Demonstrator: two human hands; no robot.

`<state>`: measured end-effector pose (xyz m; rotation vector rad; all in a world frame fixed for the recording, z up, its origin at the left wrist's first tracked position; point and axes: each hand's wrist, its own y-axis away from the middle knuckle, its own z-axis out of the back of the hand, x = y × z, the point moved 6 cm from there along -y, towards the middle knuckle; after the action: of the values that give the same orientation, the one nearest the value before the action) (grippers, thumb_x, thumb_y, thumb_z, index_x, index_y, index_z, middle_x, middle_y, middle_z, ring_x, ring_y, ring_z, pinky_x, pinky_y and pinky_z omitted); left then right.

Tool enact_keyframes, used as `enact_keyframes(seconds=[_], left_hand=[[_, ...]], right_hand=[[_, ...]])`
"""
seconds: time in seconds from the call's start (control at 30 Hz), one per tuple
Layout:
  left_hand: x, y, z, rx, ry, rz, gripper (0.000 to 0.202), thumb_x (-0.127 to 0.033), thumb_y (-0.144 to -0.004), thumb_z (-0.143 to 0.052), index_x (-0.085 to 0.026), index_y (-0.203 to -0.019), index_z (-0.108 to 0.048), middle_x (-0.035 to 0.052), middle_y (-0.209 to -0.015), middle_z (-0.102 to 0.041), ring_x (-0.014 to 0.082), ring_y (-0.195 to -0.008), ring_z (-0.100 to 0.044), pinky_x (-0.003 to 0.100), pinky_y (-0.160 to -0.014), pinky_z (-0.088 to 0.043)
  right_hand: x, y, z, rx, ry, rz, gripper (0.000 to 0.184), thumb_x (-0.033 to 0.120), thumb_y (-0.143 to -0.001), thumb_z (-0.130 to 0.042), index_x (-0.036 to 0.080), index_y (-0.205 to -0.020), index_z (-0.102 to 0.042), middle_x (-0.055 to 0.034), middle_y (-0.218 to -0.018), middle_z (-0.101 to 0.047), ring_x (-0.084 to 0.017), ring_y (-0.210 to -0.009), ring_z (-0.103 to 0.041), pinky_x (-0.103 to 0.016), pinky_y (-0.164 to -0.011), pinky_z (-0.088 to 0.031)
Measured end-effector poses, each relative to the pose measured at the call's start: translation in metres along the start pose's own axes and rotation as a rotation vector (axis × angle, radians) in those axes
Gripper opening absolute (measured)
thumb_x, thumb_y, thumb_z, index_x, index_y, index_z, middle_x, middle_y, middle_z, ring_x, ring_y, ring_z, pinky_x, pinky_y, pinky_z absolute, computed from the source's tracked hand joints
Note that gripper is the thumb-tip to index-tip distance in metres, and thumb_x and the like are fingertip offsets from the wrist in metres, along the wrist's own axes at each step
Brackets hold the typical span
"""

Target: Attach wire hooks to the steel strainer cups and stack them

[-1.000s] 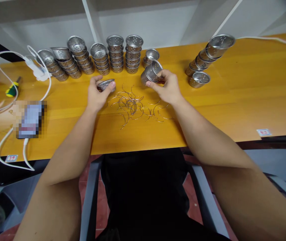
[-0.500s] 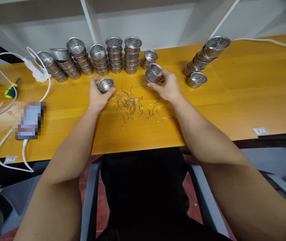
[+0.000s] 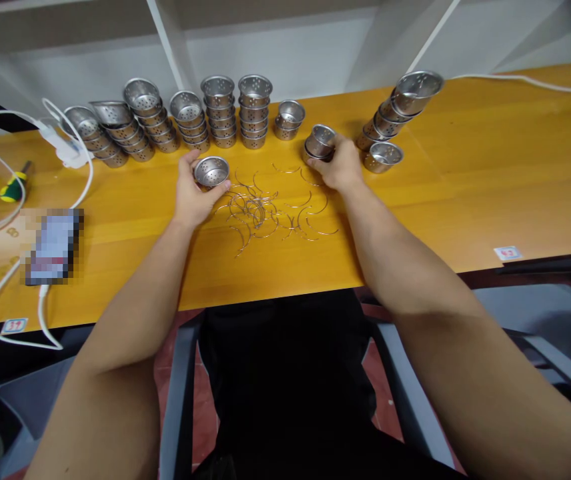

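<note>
Perforated silver metal cup (image 3: 211, 172) at 10 o'clock from loose thin curved metal wires (image 3: 257, 212); left hand (image 3: 191, 193) grip wrapped around its side. Right hand (image 3: 340, 165) grip pinching two stacked silver metal cups (image 3: 320, 143) at 1 o'clock. Judged complete: six tall perforated metal cup stacks (image 3: 224, 113), 10 to 12 o'clock; leaning metal cup stack (image 3: 390, 119), 2 o'clock. Apparently outstanding: held cups outside stacks, single silver cup (image 3: 384, 165) at 2 o'clock unstacked, wires loose on yellow-brown wooden tabletop (image 3: 480, 173).
</note>
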<state>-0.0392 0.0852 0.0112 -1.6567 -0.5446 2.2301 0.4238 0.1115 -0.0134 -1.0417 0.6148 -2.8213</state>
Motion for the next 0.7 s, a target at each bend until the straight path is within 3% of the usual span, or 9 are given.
enact_keyframes(seconds=[0.1, 0.2, 0.3, 0.37, 0.5, 0.6, 0.7], left_hand=[[-0.007, 0.002, -0.003, 0.016, 0.000, -0.015, 0.138, -0.092, -0.057, -0.126, -0.031, -0.162, -0.061, 0.0181, -0.161, -0.079, 0.0468, -0.158, -0.081, 0.072, -0.147, -0.066], [-0.006, 0.004, -0.005, 0.030, -0.002, -0.042, 0.144, -0.106, -0.059, -0.117, -0.030, -0.166, -0.059, 0.0196, -0.162, -0.078, 0.0474, -0.159, -0.081, 0.069, -0.145, -0.067], [-0.004, 0.005, -0.004, 0.032, -0.013, -0.054, 0.141, -0.105, -0.065, -0.116, -0.030, -0.169, -0.057, 0.0198, -0.163, -0.077, 0.0471, -0.160, -0.081, 0.067, -0.143, -0.069], [-0.002, 0.005, -0.004, 0.026, -0.025, -0.054, 0.137, -0.102, -0.068, -0.116, -0.031, -0.169, -0.057, 0.0194, -0.164, -0.077, 0.0463, -0.160, -0.080, 0.066, -0.143, -0.069], [-0.001, 0.006, -0.005, 0.029, -0.029, -0.071, 0.132, -0.104, -0.075, -0.111, -0.031, -0.171, -0.056, 0.0197, -0.162, -0.076, 0.0446, -0.157, -0.081, 0.065, -0.141, -0.070], [-0.003, 0.006, -0.006, 0.038, -0.044, -0.068, 0.129, -0.105, -0.078, -0.108, -0.032, -0.172, -0.057, 0.0189, -0.162, -0.075, 0.0441, -0.156, -0.081, 0.065, -0.140, -0.070], [-0.008, 0.007, -0.007, 0.037, -0.027, -0.055, 0.131, -0.109, -0.072, -0.108, -0.034, -0.168, -0.059, 0.0176, -0.158, -0.077, 0.0449, -0.154, -0.081, 0.067, -0.140, -0.069]], right_hand=[[0.006, 0.002, 0.003, -0.012, 0.028, -0.140, 0.067, 0.052, -0.094, -0.115, 0.023, -0.141, -0.078, -0.0213, -0.144, -0.081, -0.047, -0.137, -0.078, -0.079, -0.133, -0.065], [0.023, 0.010, 0.017, 0.006, 0.003, -0.147, 0.078, 0.038, -0.092, -0.118, 0.019, -0.150, -0.071, -0.0247, -0.152, -0.076, -0.048, -0.144, -0.075, -0.077, -0.140, -0.058], [0.050, 0.020, 0.043, -0.053, -0.049, -0.054, 0.064, 0.043, -0.105, -0.111, 0.022, -0.151, -0.071, -0.0278, -0.161, -0.073, -0.049, -0.153, -0.071, -0.073, -0.145, -0.054], [0.074, 0.027, 0.052, -0.050, -0.094, 0.047, 0.049, 0.052, -0.112, -0.103, 0.026, -0.144, -0.077, -0.0242, -0.158, -0.075, -0.049, -0.150, -0.073, -0.071, -0.141, -0.058], [0.127, 0.048, 0.029, 0.241, -0.163, 0.220, 0.035, 0.056, -0.114, -0.099, 0.028, -0.132, -0.087, -0.0175, -0.137, -0.084, -0.043, -0.121, -0.082, -0.070, -0.121, -0.070], [0.162, 0.069, 0.001, 0.470, -0.136, 0.361, 0.022, 0.041, -0.117, -0.092, 0.027, -0.134, -0.092, -0.0178, -0.142, -0.087, -0.042, -0.124, -0.084, -0.067, -0.124, -0.069], [0.180, 0.083, -0.015, 0.565, -0.075, 0.405, 0.022, 0.027, -0.121, -0.082, 0.026, -0.139, -0.095, -0.0182, -0.146, -0.087, -0.042, -0.134, -0.084, -0.064, -0.128, -0.067]])
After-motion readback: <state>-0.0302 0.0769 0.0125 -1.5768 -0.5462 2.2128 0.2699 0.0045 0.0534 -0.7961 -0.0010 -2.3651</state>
